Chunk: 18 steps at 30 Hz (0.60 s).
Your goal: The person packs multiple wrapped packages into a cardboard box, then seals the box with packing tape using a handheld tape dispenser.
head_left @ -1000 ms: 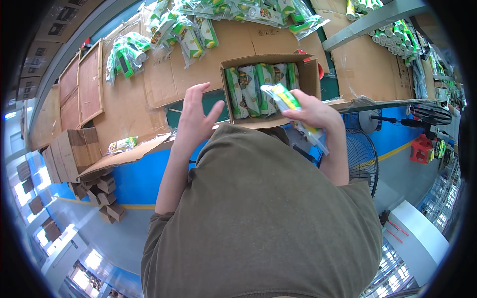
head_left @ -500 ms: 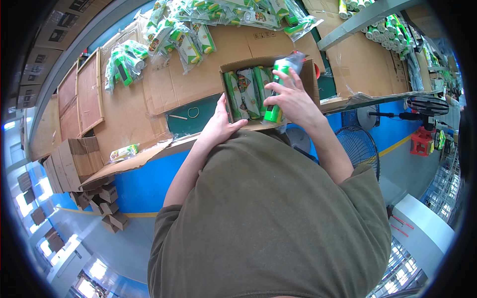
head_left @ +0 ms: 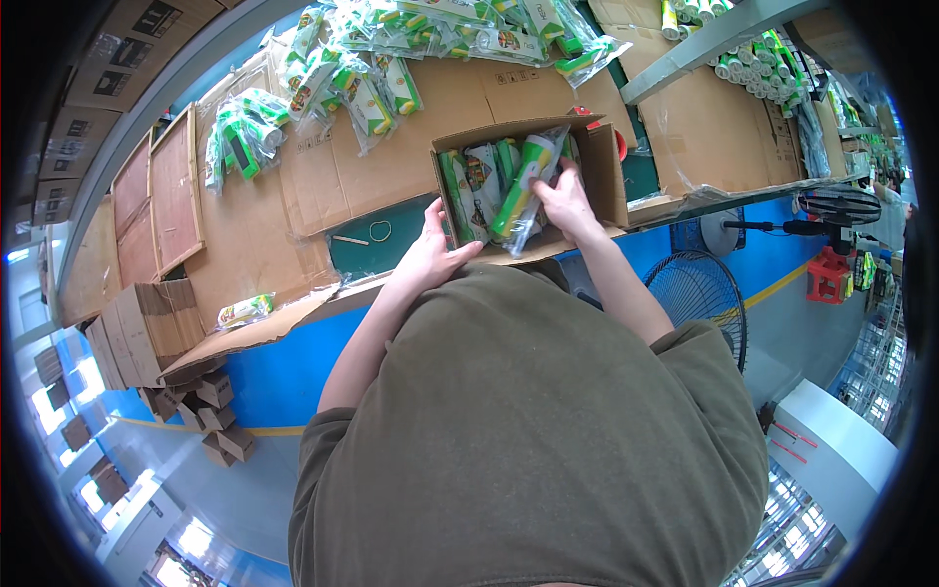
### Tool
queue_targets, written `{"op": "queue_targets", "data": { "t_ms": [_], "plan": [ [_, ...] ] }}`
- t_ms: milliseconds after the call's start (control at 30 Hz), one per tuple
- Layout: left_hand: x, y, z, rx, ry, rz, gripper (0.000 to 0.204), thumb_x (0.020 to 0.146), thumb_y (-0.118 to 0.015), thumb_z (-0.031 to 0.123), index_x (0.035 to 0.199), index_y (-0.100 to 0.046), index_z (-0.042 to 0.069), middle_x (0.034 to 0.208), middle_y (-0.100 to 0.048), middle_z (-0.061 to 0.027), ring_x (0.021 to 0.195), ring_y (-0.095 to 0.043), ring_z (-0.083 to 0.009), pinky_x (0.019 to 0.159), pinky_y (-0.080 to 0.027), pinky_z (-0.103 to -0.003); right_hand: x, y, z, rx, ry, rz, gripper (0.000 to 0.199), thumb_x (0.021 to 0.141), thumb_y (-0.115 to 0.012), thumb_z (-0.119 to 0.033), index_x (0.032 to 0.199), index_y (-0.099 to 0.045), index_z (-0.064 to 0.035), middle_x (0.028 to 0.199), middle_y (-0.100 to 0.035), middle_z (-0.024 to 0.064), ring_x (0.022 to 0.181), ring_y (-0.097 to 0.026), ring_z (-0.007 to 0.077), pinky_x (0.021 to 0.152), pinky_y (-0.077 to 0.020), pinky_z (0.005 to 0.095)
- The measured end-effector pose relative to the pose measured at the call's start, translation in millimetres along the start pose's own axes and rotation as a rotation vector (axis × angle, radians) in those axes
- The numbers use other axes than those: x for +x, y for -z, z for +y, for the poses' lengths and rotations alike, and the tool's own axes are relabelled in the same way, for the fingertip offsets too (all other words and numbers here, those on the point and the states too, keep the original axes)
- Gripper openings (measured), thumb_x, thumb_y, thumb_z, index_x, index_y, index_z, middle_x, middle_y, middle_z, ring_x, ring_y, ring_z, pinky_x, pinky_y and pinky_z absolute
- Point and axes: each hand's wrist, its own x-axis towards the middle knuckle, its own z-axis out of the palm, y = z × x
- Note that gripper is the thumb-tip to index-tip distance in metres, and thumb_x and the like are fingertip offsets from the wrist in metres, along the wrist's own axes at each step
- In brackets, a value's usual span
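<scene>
An open cardboard box (head_left: 608, 181) stands at the table's near edge, with several green-and-white bagged packs (head_left: 478, 176) standing side by side in it. My left hand (head_left: 430, 245) holds the box's near left corner, fingers along the left wall and thumb along the front. Over the right part of the box, a green cylindrical pack in a clear plastic bag (head_left: 523, 186) lies tilted, its top leaning right. My right hand (head_left: 568, 203) grips this pack from the right with bent fingers; some fingertips are hidden behind it.
A heap of bagged green packs (head_left: 430, 29) covers the far table. A smaller pile (head_left: 245, 127) and a single pack (head_left: 245, 311) lie leftward. Green-and-white tubes (head_left: 758, 64) are stacked far right beyond a metal bar (head_left: 724, 49). A black fan (head_left: 696, 293) stands at right.
My right hand has turned and shifted to the pack's right side. The pack has moved slightly left and tilted more, its lower end nearer the box's middle. My left hand stays at the corner.
</scene>
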Motion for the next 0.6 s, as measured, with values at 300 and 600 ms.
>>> {"op": "queue_targets", "data": {
  "t_ms": [300, 600],
  "plan": [
    [6.8, -2.9, -13.6, -0.041, -0.004, -0.016, 0.104, 0.082, -0.073, 0.041, 0.149, -0.005, 0.000, 0.145, -0.035, -0.0292, 0.120, -0.057, -0.0354, 0.102, -0.046, -0.040, 6.3, 7.5, -14.5, 0.378, -0.301, -0.154, 0.044, 0.087, -0.065, -0.017, 0.122, -0.053, 0.0068, 0.114, -0.063, 0.0142, 0.096, -0.063, 0.0218, 0.082, -0.0516, 0.0351],
    [5.5, -2.2, -14.5, -0.061, -0.004, 0.009, 0.100, 0.083, -0.074, 0.036, 0.147, -0.005, 0.002, 0.141, -0.040, -0.0280, 0.115, -0.060, -0.0328, 0.100, -0.045, -0.039, 3.8, 26.3, -4.6, 0.839, -0.241, -0.016, 0.068, 0.085, -0.075, -0.037, 0.132, -0.039, -0.0018, 0.108, -0.058, 0.0112, 0.096, -0.062, 0.0272, 0.090, -0.0506, 0.0450]
  ]
}}
